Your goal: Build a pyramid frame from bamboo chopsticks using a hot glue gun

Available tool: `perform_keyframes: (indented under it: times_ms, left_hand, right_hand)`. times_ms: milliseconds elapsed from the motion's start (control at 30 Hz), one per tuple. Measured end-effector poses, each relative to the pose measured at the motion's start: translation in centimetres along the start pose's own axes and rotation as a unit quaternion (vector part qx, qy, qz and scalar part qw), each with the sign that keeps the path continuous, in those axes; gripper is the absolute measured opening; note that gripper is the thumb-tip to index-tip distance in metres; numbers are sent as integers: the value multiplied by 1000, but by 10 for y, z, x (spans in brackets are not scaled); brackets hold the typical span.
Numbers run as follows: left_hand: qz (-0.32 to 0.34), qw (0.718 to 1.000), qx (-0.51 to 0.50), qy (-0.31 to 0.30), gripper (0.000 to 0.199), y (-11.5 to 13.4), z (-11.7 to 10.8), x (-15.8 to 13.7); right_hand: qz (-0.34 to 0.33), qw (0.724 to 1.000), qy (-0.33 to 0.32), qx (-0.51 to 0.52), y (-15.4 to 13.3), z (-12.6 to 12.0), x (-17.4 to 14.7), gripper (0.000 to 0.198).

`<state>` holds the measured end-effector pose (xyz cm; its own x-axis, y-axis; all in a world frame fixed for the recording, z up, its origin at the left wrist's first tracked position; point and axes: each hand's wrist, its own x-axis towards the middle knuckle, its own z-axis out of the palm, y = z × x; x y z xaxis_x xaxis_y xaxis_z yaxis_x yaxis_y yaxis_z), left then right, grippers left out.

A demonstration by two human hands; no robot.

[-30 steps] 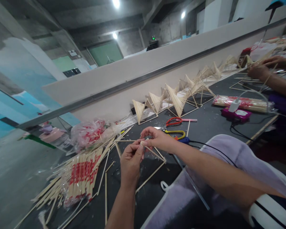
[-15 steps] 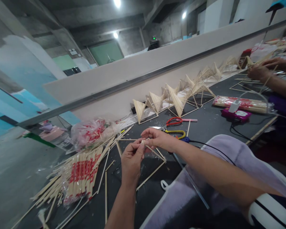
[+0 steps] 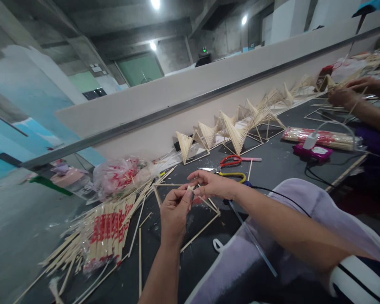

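Observation:
My left hand (image 3: 175, 211) pinches a corner of a thin wooden stick frame (image 3: 200, 232) between thumb and fingers. Close against that corner, my right hand (image 3: 215, 185) has its thumb and fingertips curled in; they partly hide the joint. The frame's sticks slope down onto the dark table, with another corner at the right below my right hand. Scissors (image 3: 232, 173) with red and yellow handles lie just beyond my right hand. A blue-tipped tool with a black cord (image 3: 281, 194) is partly covered by my right forearm.
Wrapped wooden sticks (image 3: 107, 232) and loose ones lie at left, beside crumpled plastic bags (image 3: 123, 173). Twisted stick models (image 3: 234, 131) line the wall. At right are a purple power socket (image 3: 313, 152), a stick pack (image 3: 323, 138) and another person's hands (image 3: 345, 95).
My right fingertips have shifted slightly at the corner, spreading a little from the thumb. My left hand keeps its pinch in nearly the same place.

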<state>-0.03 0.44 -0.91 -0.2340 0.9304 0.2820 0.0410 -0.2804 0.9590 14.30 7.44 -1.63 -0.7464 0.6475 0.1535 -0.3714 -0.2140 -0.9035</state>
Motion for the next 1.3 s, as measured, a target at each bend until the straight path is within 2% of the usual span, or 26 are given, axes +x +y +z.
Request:
perform_keyframes:
  times_ms: [200,367,500,600,667,767,833,967,1033,1100,1167,1300]
  left_hand:
    - [4,1000,-21,-6,14,-1,0,0]
    - [-4,1000,-21,0,16,0,0,0]
    - [1,1000,-4,5,18,2,1,0]
    - [4,1000,-2,2,17,5,1,0]
    - [8,1000,1,1,18,7,1,0]
    - [6,1000,1,0,18,6,1,-1]
    - [4,1000,-2,-2,17,4,1,-1]
    - [6,1000,-9,0,17,1,0,0]
    - [1,1000,-10,1,17,0,0,0]
    - [-2,1000,-11,1,17,0,0,0]
    - [-5,1000,-10,1,18,1,0,0]
    - [-6,1000,-3,-1,19,1,-1,0]
  right_hand:
    - [-15,999,32,8,0,4,0,45]
    - [-16,999,30,-3,1,6,1,34]
    - [-23,990,135,-35,-1,13,5,18]
    - [-51,959,241,-139,-4,13,6,12]
    - [-96,917,299,-244,-6,10,5,18]
    - [-149,851,350,-363,-10,4,0,28]
    - [-160,839,342,-393,-11,6,-3,30]
    - [-147,887,234,-370,-13,18,-7,16]
    - [-135,906,219,-335,-12,23,-7,12]
    - [-125,910,224,-324,-11,25,-8,13]
    - [-126,895,235,-357,-10,25,-10,11]
    - [-163,840,266,-444,-7,21,-13,17]
